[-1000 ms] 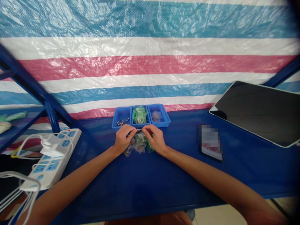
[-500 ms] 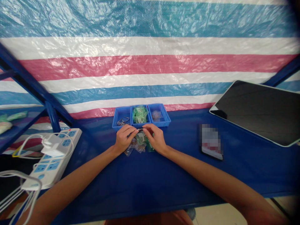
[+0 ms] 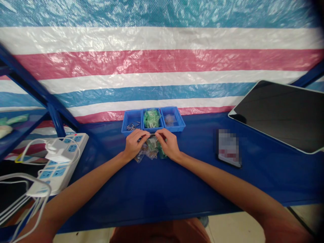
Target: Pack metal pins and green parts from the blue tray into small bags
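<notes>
My left hand and my right hand meet over the table, fingertips pinched together. Between them runs a thin metal rod, one end in each hand; its exact kind is too small to make out. Beneath the hands lie small clear bags of metal pieces and a green bag, partly hidden by my right hand. Just beyond stand blue bins: the left bin holds loose metal pins, the middle one green bags, the right one clear plastic bags.
A white power strip with a charger and cables lies left, near the blue frame. To the right are a phone, blurred out, and a large dark-screened panel. A striped sheet hangs behind the blue table.
The view has tipped slightly down, so most things sit higher in the picture. Both hands keep their pinch, and more of the metal rod shows between them.
</notes>
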The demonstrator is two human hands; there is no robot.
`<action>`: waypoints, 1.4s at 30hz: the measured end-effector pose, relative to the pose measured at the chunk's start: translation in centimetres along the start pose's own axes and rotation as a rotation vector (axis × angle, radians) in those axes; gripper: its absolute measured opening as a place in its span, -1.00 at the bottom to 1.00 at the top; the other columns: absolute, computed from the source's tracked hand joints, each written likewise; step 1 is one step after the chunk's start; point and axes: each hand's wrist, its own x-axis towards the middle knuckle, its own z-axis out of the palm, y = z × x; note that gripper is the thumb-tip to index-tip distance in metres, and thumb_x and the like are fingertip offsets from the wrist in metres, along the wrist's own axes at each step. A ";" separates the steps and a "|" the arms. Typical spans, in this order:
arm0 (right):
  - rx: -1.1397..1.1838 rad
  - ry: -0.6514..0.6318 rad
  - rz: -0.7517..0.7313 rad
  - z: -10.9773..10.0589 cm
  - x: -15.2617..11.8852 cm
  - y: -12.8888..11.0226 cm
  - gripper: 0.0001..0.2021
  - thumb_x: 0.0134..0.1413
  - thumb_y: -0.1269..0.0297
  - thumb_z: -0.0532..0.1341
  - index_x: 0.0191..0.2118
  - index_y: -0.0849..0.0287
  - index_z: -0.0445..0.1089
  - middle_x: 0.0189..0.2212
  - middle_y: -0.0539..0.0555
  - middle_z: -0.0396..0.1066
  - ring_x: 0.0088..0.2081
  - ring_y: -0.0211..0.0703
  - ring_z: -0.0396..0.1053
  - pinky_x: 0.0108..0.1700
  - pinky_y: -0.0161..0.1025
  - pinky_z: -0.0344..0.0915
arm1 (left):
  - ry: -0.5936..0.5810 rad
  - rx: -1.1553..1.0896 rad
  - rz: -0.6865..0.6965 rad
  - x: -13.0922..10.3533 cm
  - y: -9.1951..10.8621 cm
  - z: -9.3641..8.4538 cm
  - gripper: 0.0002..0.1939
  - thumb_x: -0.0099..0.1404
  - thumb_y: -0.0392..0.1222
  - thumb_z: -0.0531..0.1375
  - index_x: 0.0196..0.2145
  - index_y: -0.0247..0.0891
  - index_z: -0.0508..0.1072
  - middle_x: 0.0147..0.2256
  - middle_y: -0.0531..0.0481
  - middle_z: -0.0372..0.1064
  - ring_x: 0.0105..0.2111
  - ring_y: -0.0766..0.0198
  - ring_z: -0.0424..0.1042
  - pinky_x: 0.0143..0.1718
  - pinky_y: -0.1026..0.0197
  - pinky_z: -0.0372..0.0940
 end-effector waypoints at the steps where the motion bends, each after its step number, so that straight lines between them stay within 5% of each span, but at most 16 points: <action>1: 0.004 0.000 0.004 0.0 0.0 0.0 -0.75 0.24 0.15 0.04 -0.27 0.16 0.39 -0.38 0.05 0.41 -0.38 -0.20 0.33 -0.28 -0.26 0.25 | 0.005 0.000 0.001 0.0 0.0 0.0 -0.86 0.30 -0.19 0.15 -0.28 -0.27 0.48 -0.36 -0.04 0.47 -0.34 0.29 0.42 -0.23 0.22 0.31; 9: -0.023 -0.015 -0.023 0.0 0.0 0.2 -0.76 0.24 0.16 0.05 -0.28 0.15 0.39 -0.42 0.04 0.38 -0.42 -0.22 0.29 -0.32 -0.27 0.22 | -0.010 -0.018 0.003 0.0 -0.1 -0.2 -0.87 0.29 -0.19 0.15 -0.33 -0.27 0.48 -0.40 -0.02 0.45 -0.35 0.30 0.40 -0.24 0.22 0.30; 17: -0.035 -0.038 -0.057 0.1 0.1 0.2 -0.74 0.24 0.17 0.05 -0.32 0.15 0.43 -0.43 0.06 0.38 -0.39 -0.19 0.30 -0.29 -0.25 0.24 | 0.042 -0.010 0.036 0.0 0.4 -0.3 -0.80 0.29 -0.23 0.16 -0.14 -0.22 0.49 -0.26 -0.06 0.49 -0.26 0.28 0.45 -0.17 0.20 0.34; 25: -0.022 0.007 -0.033 0.1 0.2 -0.1 -0.75 0.26 0.22 0.03 -0.22 0.15 0.43 -0.37 0.07 0.41 -0.34 -0.17 0.35 -0.24 -0.25 0.26 | 0.060 -0.047 -0.020 0.1 0.7 -0.7 -0.79 0.33 -0.29 0.08 -0.14 -0.25 0.47 -0.16 -0.10 0.48 -0.13 0.23 0.44 -0.03 0.12 0.31; 32: -0.013 0.012 -0.008 0.0 0.0 -0.2 -0.75 0.26 0.25 0.01 -0.20 0.15 0.42 -0.33 0.08 0.43 -0.30 -0.16 0.36 -0.19 -0.24 0.27 | -0.024 0.030 -0.010 0.0 0.0 -0.1 -0.76 0.32 -0.21 0.11 -0.08 -0.24 0.45 -0.34 -0.05 0.47 -0.33 0.28 0.43 -0.21 0.20 0.32; 42: -0.001 0.033 -0.014 -0.1 0.0 -0.2 -0.77 0.25 0.28 0.01 -0.19 0.17 0.41 -0.31 0.07 0.43 -0.28 -0.17 0.37 -0.16 -0.25 0.26 | 0.020 0.012 0.073 -0.1 -0.5 0.1 -0.76 0.27 -0.25 0.18 -0.09 -0.21 0.47 -0.38 -0.01 0.44 -0.37 0.32 0.37 -0.26 0.23 0.29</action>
